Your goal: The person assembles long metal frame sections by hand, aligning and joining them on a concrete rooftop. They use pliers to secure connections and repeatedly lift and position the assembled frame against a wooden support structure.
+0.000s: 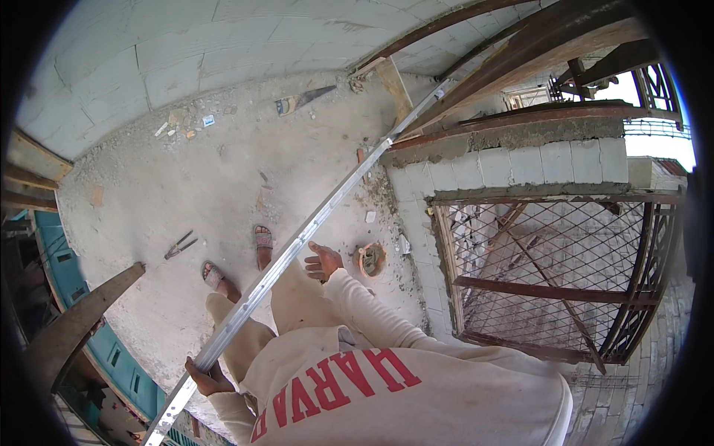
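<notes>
Long metal rail [297, 245] runs diag. from lower left of frame to upper centre, far end at the block wall [513, 167]. Left hand [207, 377] clenched round rail near its low end. Right hand [323, 262] released, fingers spread, just beside rail at mid-frame, not touching. Judgement: one low grip leaves most of the length unsupported; a 2nd grip at mid-rail would steady it. Pliers [180, 244] on floor, left.
</notes>
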### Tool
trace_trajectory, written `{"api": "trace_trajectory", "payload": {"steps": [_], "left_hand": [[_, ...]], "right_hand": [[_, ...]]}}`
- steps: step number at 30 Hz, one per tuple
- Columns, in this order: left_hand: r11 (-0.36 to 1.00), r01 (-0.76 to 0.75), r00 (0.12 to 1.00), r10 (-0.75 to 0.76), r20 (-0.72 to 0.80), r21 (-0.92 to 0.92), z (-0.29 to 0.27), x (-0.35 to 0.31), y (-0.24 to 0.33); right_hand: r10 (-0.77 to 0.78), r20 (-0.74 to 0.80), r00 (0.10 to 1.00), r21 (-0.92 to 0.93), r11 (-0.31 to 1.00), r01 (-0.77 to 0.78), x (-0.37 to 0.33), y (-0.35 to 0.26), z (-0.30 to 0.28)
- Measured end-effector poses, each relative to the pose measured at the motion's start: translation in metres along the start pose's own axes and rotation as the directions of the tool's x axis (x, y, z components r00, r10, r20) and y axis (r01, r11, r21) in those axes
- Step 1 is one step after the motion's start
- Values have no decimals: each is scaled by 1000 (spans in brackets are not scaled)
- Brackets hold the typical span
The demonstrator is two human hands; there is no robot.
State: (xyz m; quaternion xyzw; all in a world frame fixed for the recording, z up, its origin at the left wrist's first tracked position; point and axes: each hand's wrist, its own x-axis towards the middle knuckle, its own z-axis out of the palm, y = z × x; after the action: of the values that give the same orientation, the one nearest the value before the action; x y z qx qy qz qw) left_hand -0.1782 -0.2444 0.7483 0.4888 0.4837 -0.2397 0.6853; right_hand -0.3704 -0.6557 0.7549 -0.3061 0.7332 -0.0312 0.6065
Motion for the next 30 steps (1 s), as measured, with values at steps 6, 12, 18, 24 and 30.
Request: {"api": "trace_trajectory", "payload": {"steps": [6, 12, 18, 24, 30], "left_hand": [[996, -43, 998, 40, 44, 81, 13, -26, 15], [986, -96, 993, 86, 76, 140, 25, -33, 38], [980, -163, 980, 149, 130, 111, 58, -58, 58], [967, -246, 954, 229, 194, 66, 56, -56, 72], [962, -271, 954, 264, 145, 33, 61, -70, 81]], "right_hand": [[15, -104, 994, 354, 935, 23, 30, -20, 67], [-224, -449, 865, -16, 970, 243, 38, -19, 101], [-270, -429, 862, 130, 926, 355, 65, -30, 101], [-232, -376, 897, 125, 947, 297, 44, -46, 110], [-193, -235, 953, 50, 976, 211, 43, -34, 105]]}}
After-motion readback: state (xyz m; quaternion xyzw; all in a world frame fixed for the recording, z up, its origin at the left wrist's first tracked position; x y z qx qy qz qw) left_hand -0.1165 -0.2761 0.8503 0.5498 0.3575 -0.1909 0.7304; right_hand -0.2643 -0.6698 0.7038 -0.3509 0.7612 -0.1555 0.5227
